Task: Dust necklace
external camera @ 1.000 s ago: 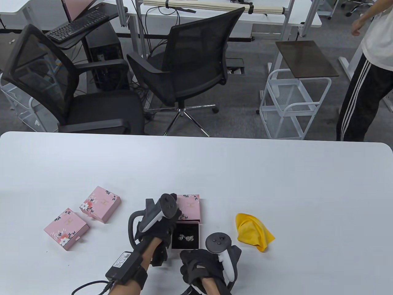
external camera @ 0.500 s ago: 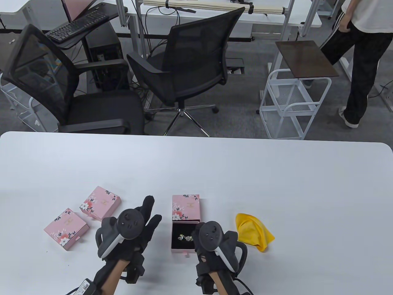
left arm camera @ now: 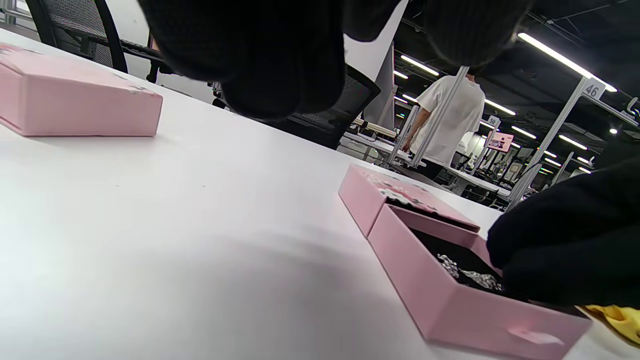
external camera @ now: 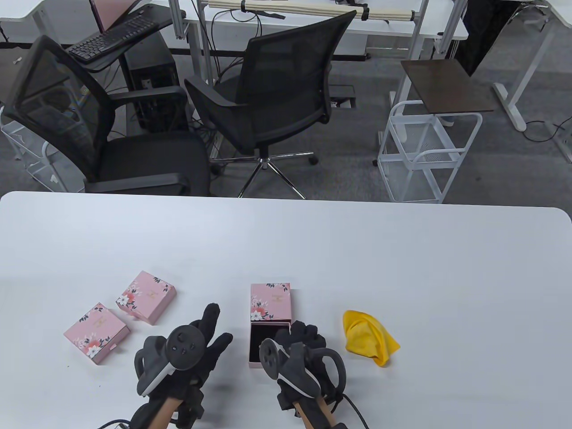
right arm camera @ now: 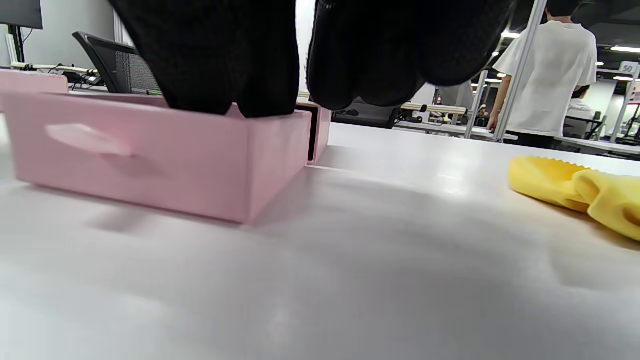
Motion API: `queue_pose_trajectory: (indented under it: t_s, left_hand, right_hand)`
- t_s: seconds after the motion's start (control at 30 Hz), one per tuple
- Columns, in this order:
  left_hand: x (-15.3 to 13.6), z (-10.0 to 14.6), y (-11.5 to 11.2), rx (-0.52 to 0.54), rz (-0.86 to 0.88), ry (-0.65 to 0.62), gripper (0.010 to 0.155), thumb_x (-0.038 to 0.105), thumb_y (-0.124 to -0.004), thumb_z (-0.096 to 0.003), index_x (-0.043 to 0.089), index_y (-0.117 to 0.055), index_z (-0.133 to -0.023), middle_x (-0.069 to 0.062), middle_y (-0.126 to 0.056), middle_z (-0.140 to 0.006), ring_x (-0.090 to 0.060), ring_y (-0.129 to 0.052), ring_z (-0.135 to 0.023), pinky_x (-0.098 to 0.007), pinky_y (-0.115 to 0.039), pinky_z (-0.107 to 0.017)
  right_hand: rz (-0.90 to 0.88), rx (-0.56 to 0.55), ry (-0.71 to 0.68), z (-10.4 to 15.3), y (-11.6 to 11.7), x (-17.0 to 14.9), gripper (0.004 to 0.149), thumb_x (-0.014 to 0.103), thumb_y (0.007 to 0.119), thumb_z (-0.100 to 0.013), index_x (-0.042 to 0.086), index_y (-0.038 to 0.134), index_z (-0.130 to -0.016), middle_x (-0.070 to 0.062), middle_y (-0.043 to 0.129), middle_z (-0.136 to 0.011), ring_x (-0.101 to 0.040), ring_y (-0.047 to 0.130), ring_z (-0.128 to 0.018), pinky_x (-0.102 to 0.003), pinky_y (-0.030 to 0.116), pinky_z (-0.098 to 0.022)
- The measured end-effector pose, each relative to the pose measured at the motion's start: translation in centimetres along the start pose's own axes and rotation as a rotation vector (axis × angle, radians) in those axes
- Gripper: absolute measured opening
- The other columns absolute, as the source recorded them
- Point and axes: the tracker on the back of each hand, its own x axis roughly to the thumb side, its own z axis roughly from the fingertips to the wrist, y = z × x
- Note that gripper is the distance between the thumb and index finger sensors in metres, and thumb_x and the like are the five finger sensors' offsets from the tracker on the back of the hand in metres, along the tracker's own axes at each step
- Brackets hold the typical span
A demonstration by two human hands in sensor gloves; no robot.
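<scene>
While the black-gloved right hand (external camera: 300, 346) reaches over the open pink cardboard drawer box (external camera: 269, 330), its fingers (right arm camera: 240, 55) dip into the tray's black-lined inside, seen from the right wrist view pressing down just behind the front wall with its small pull tab. Whether those fingertips have pinched anything cannot be told, since the tray wall and the glove hide them. The silver chain necklace (left arm camera: 467, 272) lies on the dark lining inside the tray, glimpsed in the left wrist view right beside the right hand's fingertips; in the table view it is covered by that hand. The tray's floral pink sleeve (external camera: 271, 302) sits at the far end, still partly over the tray.

The left hand (external camera: 196, 351), also in a black glove with a round-headed tracker on its back, is just to the left of the box, apart from it, with fingers stretched out and spread, holding nothing.

A crumpled yellow cloth (external camera: 369, 338) lies on the white table (external camera: 357, 250) to the right of the box, near but not touching it. Two closed pink floral boxes (external camera: 123, 313) rest side by side further left. Beyond the table stand two black mesh office chairs (external camera: 272, 96) and a white wire trolley (external camera: 426, 152)
</scene>
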Motion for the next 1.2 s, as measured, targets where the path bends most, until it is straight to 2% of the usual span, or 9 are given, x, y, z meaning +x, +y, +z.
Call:
queue_pose_trajectory:
  t_s: [0.47, 0.9, 1.2]
  left_hand:
    - [0.11, 0.18, 0.01, 0.014, -0.018, -0.001, 0.070, 0.059, -0.069, -0.0597, 0.026, -0.047, -0.118, -0.007, -0.083, -0.103, -0.027, -0.087, -0.082, -0.046, -0.077, -0.060]
    - [0.27, 0.27, -0.18, 0.049, -0.026, -0.017, 0.069, 0.058, -0.069, -0.0597, 0.027, -0.049, -0.117, -0.006, -0.085, -0.102, -0.026, -0.088, -0.081, -0.046, -0.077, -0.060]
    - [0.27, 0.32, -0.19, 0.057, -0.025, -0.014, 0.067, 0.058, -0.068, -0.0598, 0.027, -0.050, -0.117, -0.005, -0.086, -0.101, -0.026, -0.089, -0.079, -0.045, -0.078, -0.059]
  right_hand:
    - [-0.052, 0.036, 0.068, -0.44, 0.74, 0.15, 0.042, 0.031, 0.088, -0.060, 0.007, 0.081, -0.094, -0.031, 0.070, -0.104, -0.054, 0.074, -0.085, -0.059, 0.068, -0.063]
    - [-0.041, 0.050, 0.055, -0.83, 0.76, 0.02, 0.039, 0.030, 0.086, -0.061, 0.009, 0.082, -0.094, -0.031, 0.068, -0.103, -0.052, 0.073, -0.082, -0.061, 0.064, -0.065]
    - [-0.041, 0.040, -0.003, -0.96, 0.82, -0.12, 0.039, 0.029, 0.084, -0.063, 0.010, 0.081, -0.096, -0.030, 0.065, -0.104, -0.052, 0.070, -0.083, -0.061, 0.063, -0.066]
